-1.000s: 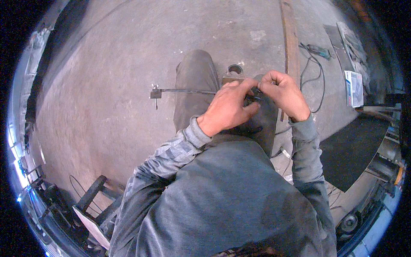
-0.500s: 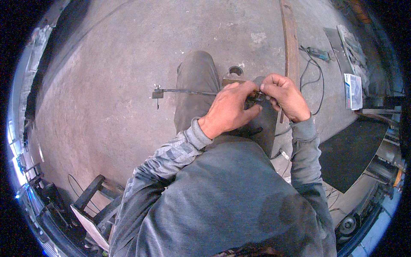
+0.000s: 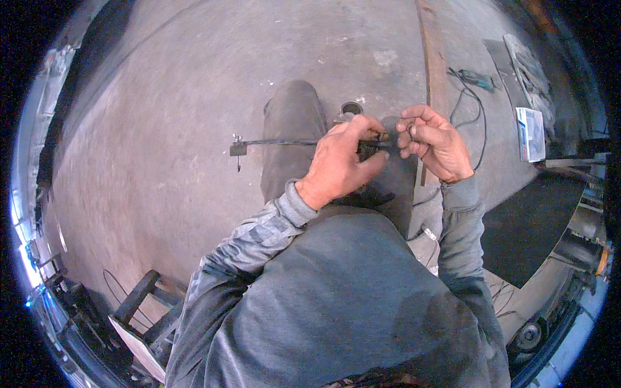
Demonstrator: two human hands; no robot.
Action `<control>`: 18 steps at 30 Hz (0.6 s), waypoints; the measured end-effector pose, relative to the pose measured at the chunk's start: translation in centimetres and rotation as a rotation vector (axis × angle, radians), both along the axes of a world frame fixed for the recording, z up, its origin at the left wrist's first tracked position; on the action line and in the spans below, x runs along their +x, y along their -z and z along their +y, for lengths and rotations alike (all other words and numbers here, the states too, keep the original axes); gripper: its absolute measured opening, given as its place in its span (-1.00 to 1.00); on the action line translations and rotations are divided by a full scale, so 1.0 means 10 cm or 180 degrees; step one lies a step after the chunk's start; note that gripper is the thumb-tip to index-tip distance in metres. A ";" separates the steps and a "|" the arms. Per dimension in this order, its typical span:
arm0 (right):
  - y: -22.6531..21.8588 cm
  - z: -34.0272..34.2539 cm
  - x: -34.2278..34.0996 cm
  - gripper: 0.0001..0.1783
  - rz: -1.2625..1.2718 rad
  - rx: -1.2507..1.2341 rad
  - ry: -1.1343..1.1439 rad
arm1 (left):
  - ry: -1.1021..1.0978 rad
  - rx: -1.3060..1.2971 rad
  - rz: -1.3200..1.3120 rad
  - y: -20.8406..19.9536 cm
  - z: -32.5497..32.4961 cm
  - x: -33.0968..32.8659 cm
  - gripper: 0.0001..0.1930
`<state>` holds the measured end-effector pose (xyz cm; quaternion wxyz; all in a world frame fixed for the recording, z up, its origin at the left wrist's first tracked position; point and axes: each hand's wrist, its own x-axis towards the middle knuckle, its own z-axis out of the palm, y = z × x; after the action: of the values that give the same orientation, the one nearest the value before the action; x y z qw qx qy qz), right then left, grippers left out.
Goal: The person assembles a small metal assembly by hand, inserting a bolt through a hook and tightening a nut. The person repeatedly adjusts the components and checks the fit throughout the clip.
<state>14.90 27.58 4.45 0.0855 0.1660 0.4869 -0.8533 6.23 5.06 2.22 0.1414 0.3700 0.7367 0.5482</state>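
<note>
A thin dark metal bar (image 3: 283, 141) lies level across my knees. Its left end carries a small block (image 3: 239, 149) with a wing-shaped nut on top and a thin prong hanging below. My left hand (image 3: 337, 158) is wrapped round the bar's right end, where dark parts show between thumb and fingers; a black curved piece (image 3: 381, 197) sticks out beneath. Just right of that end, my right hand (image 3: 435, 143) is raised apart from it, thumb and forefinger pinched together. Whatever is in that pinch is too small to name.
A metal ring-shaped piece (image 3: 351, 108) stands beyond my knees. A long rusty beam (image 3: 435, 61) lies to the right, with a teal power tool (image 3: 475, 79) and its cord past it. Further right are a white-blue box (image 3: 532, 134) and a black mat (image 3: 537, 226).
My right hand has drawn away from the bar's end, a little to the right, leaving a gap between the hands. My left hand keeps its hold and has shifted slightly left.
</note>
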 end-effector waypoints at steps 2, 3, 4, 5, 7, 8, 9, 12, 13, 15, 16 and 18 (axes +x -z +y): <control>0.00 0.02 0.02 -0.68 0.0016 -0.0139 -0.0029 | 0.0007 0.0025 -0.0046 0.01 -0.01 -0.01 -0.55; 0.02 0.05 0.05 -0.68 0.0052 -0.0187 -0.0055 | 0.0029 0.0030 -0.0003 0.03 -0.01 -0.02 -0.56; 0.03 0.06 0.06 -0.68 0.0087 -0.0235 -0.0083 | 0.0050 0.0035 0.0040 0.04 -0.01 -0.02 -0.56; 0.02 0.04 0.05 -0.68 0.0026 -0.0181 0.0028 | 0.0081 -0.0012 0.0057 0.04 -0.01 -0.02 -0.56; -0.01 -0.03 0.03 -0.69 -0.0096 -0.0073 0.0246 | 0.0139 -0.0106 0.0091 0.02 0.00 -0.01 -0.57; -0.01 -0.02 0.03 -0.69 -0.0077 -0.0068 0.0209 | 0.0127 -0.0118 0.0079 0.00 -0.01 -0.01 -0.57; -0.01 0.00 0.04 -0.69 -0.0059 -0.0062 0.0172 | 0.0115 -0.0129 0.0067 -0.02 -0.01 -0.01 -0.58; 0.01 0.02 0.02 -0.68 -0.0021 0.0099 0.0177 | 0.0071 -0.0028 0.0157 0.01 0.00 -0.01 -0.58; 0.02 0.02 0.02 -0.67 -0.0012 0.0177 0.0197 | 0.0055 0.0029 0.0207 0.02 0.00 -0.01 -0.58; -0.05 0.00 -0.01 -0.65 -0.0097 0.0726 0.0053 | 0.0094 0.0018 0.0114 0.01 0.00 -0.01 -0.58; -0.09 -0.01 -0.03 -0.64 -0.0140 0.1000 -0.0020 | 0.0113 0.0013 0.0066 0.01 -0.01 -0.01 -0.58; -0.14 -0.02 -0.09 -0.63 -0.0146 0.1702 -0.0414 | 0.0132 -0.0161 -0.0044 -0.03 -0.02 0.00 -0.58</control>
<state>13.97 27.35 5.84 0.1043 0.1704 0.7025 -0.6831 6.28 4.82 2.49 0.1672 0.3777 0.7414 0.5289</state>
